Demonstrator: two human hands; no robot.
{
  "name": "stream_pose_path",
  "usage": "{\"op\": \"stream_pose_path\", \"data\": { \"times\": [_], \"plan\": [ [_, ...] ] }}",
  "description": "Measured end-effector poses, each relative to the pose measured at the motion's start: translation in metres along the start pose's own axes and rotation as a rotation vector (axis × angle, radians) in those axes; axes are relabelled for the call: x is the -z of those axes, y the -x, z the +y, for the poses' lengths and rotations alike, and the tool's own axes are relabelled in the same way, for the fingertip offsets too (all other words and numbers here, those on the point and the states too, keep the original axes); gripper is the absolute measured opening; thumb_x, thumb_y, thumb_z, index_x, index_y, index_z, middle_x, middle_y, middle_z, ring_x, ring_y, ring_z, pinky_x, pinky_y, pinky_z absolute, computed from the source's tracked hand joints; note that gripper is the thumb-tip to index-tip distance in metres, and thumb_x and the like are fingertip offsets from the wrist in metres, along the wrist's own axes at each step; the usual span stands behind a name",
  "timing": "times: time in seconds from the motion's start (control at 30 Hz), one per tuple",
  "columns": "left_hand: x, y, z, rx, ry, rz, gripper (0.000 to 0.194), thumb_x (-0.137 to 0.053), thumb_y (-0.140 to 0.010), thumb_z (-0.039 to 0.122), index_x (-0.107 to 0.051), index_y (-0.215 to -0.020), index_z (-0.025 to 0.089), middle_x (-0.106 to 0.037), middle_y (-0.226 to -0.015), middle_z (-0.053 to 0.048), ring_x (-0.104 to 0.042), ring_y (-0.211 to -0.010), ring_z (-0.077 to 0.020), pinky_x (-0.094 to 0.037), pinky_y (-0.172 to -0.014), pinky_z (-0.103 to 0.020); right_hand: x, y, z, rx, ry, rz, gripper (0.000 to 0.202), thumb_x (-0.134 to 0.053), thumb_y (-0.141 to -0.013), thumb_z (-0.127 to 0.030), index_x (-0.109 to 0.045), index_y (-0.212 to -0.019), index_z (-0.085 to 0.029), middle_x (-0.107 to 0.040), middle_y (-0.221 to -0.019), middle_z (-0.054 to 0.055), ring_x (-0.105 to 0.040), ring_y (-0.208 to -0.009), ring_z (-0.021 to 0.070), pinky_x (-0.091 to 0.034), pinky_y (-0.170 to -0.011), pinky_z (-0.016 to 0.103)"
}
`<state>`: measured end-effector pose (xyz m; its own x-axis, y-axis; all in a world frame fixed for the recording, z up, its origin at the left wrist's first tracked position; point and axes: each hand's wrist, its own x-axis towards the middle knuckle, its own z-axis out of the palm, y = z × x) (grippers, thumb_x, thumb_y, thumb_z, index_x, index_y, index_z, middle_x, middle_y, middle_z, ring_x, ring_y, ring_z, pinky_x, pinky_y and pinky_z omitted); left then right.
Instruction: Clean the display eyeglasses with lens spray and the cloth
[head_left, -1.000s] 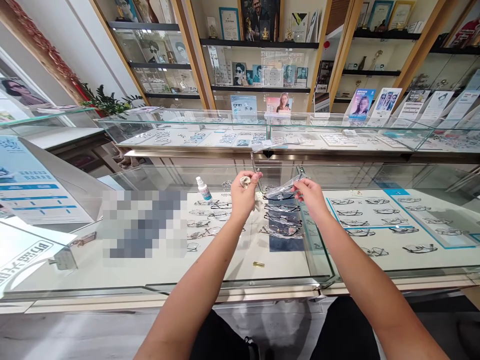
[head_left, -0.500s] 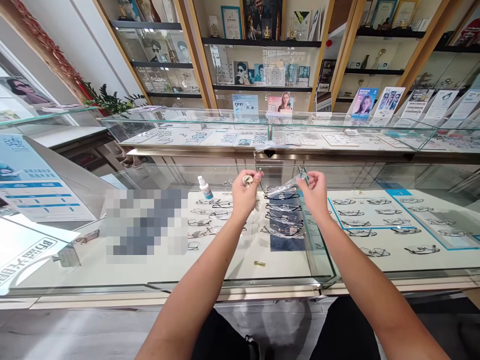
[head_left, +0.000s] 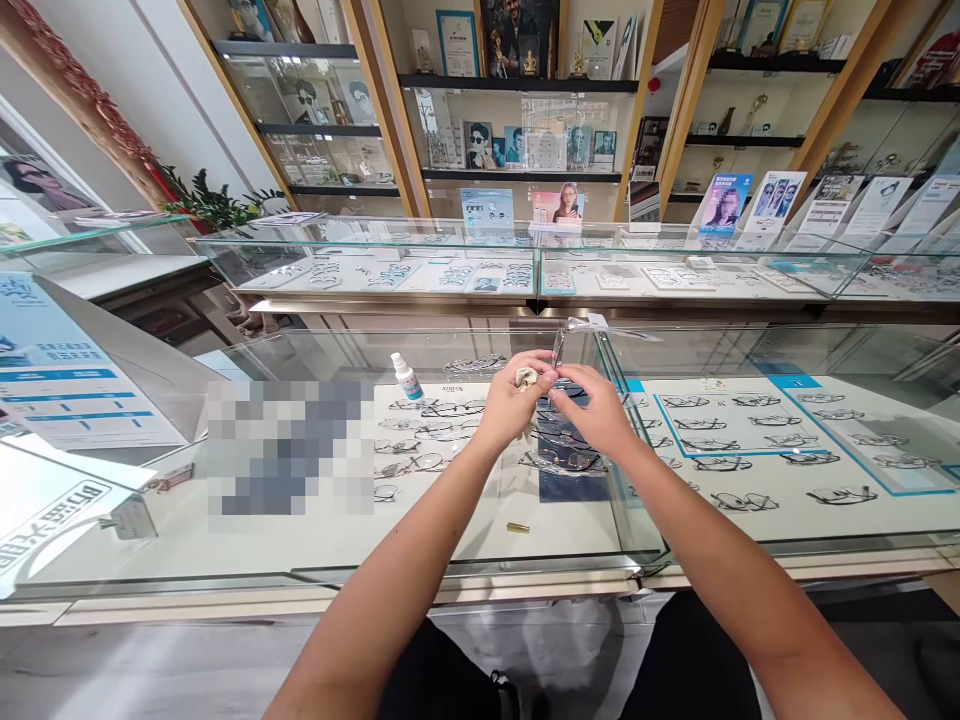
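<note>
Both hands meet above the worktop (head_left: 570,535). The left hand (head_left: 510,405) grasps a pale, bunched-up cloth (head_left: 526,378), its fingertips at the edge of an upright pair of glasses (head_left: 559,347). The right hand (head_left: 592,405) pinches that same pair between thumb and fingers, and a white tag (head_left: 598,321) juts from it on the far side.

Just below, the hands cover the upper part of a dark blue mat (head_left: 574,488), on which wrapped frames (head_left: 566,461) lie in a column. The left forearm cuts across the space between this column and the rows of spectacles (head_left: 454,409) to its left, hiding some of them. A white spray bottle (head_left: 407,378) stands upright behind those rows, well apart from the left hand. Near the front edge lies a small gold-coloured piece (head_left: 517,528).

Close to the mat's right side runs a glass partition (head_left: 637,490); past it, more eyewear (head_left: 806,459) sits on blue-edged panels. At far left a large printed card (head_left: 82,370) leans upright, and a pixelated patch conceals what lies next to it. Across the back stretches another glass display case (head_left: 405,275), with shelving (head_left: 517,86) behind.
</note>
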<state>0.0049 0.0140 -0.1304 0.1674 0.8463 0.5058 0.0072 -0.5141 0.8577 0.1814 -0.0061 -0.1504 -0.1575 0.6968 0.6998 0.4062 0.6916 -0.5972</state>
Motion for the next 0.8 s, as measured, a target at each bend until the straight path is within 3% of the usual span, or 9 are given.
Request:
{"op": "stream_pose_path", "data": {
  "times": [0.1, 0.17, 0.27, 0.33, 0.47, 0.67, 0.8],
  "plan": [
    [0.002, 0.001, 0.005, 0.064, 0.036, -0.014, 0.031, -0.085, -0.087, 0.05, -0.076, -0.083, 0.021, -0.075, -0.134, -0.015, -0.064, -0.139, -0.0344, -0.047, -0.119, -0.047, 0.0, 0.0, 0.001, -0.034, -0.055, 0.019, 0.022, -0.071, -0.101, -0.036, -0.079, -0.12, -0.028, -0.082, -0.121, 0.007, -0.075, -0.112, 0.0279, -0.059, -0.102, 0.046],
    [0.005, 0.001, 0.01, 0.147, 0.047, -0.013, 0.029, -0.086, -0.085, 0.047, -0.08, -0.096, 0.022, -0.075, -0.132, -0.012, -0.067, -0.131, -0.032, -0.05, -0.112, -0.043, 0.001, -0.001, 0.001, -0.052, -0.065, 0.065, 0.022, -0.07, -0.101, -0.036, -0.079, -0.12, -0.028, -0.082, -0.122, 0.007, -0.075, -0.113, 0.0279, -0.059, -0.103, 0.046],
    [0.011, -0.004, 0.014, 0.389, 0.126, 0.031, 0.04, -0.084, -0.081, 0.038, -0.078, -0.118, 0.024, -0.076, -0.119, -0.007, -0.072, -0.106, -0.0243, -0.054, -0.09, -0.035, 0.005, -0.003, 0.004, -0.08, -0.043, 0.133, 0.022, -0.068, -0.102, -0.036, -0.08, -0.119, -0.028, -0.082, -0.122, 0.008, -0.074, -0.113, 0.0276, -0.058, -0.102, 0.046],
    [0.014, -0.008, 0.012, 0.557, 0.255, 0.066, 0.042, -0.076, -0.078, 0.03, -0.076, -0.119, 0.022, -0.075, -0.118, -0.007, -0.071, -0.098, -0.0218, -0.053, -0.076, -0.03, 0.009, -0.005, 0.006, -0.099, -0.02, 0.172, 0.023, -0.067, -0.102, -0.036, -0.081, -0.118, -0.028, -0.082, -0.121, 0.008, -0.073, -0.108, 0.027, -0.058, -0.099, 0.046],
    [0.012, -0.01, 0.003, 0.741, 0.453, -0.009, 0.059, -0.068, -0.061, 0.011, -0.071, -0.12, 0.018, -0.076, -0.115, -0.011, -0.075, -0.098, -0.0244, -0.055, -0.071, -0.03, 0.015, -0.008, 0.009, -0.113, 0.006, 0.224, 0.024, -0.067, -0.102, -0.037, -0.081, -0.117, -0.026, -0.082, -0.122, 0.008, -0.071, -0.102, 0.0256, -0.057, -0.094, 0.044],
    [0.001, 0.002, -0.014, 0.739, 0.387, -0.13, 0.072, -0.071, -0.066, 0.007, -0.064, -0.136, 0.023, -0.08, -0.114, -0.008, -0.076, -0.09, -0.0214, -0.056, -0.073, -0.031, 0.019, -0.01, 0.01, -0.127, 0.029, 0.247, 0.023, -0.066, -0.102, -0.038, -0.08, -0.114, -0.025, -0.082, -0.119, 0.009, -0.07, -0.105, 0.0264, -0.054, -0.093, 0.044],
    [0.002, 0.003, -0.024, 0.578, 0.247, -0.163, 0.069, -0.076, -0.074, 0.012, -0.065, -0.141, 0.025, -0.08, -0.129, -0.013, -0.077, -0.112, -0.0244, -0.057, -0.093, -0.037, 0.021, -0.011, 0.01, -0.142, 0.047, 0.254, 0.023, -0.065, -0.101, -0.038, -0.08, -0.114, -0.026, -0.082, -0.119, 0.009, -0.069, -0.103, 0.0263, -0.055, -0.09, 0.043]
  ]
}}
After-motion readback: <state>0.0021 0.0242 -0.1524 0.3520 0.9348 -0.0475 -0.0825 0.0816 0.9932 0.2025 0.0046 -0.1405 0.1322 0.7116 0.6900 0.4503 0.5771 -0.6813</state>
